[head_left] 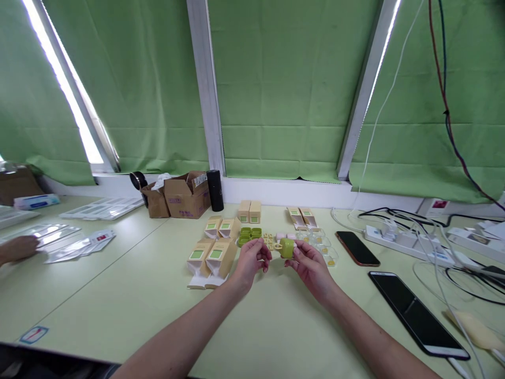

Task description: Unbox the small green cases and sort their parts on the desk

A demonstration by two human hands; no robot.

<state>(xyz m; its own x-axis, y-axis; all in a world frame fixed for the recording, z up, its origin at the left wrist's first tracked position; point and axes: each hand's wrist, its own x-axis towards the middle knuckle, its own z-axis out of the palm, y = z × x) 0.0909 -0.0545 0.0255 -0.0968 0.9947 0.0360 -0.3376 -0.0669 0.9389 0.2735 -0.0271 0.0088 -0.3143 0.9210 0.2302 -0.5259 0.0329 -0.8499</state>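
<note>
My right hand pinches a small round green case just above the pale green table. My left hand hovers beside it with curled fingers that seem to pinch something too small to name. Right behind the hands lie more green cases, small tan pieces and clear plastic trays. Open tan cartons with green labels lie to the left of my left hand, and more cartons stand farther back.
Two phones lie at the right, near a power strip and tangled cables. Brown cardboard boxes and a black cylinder stand by the window. Another person's hand rests among packaged sheets at far left.
</note>
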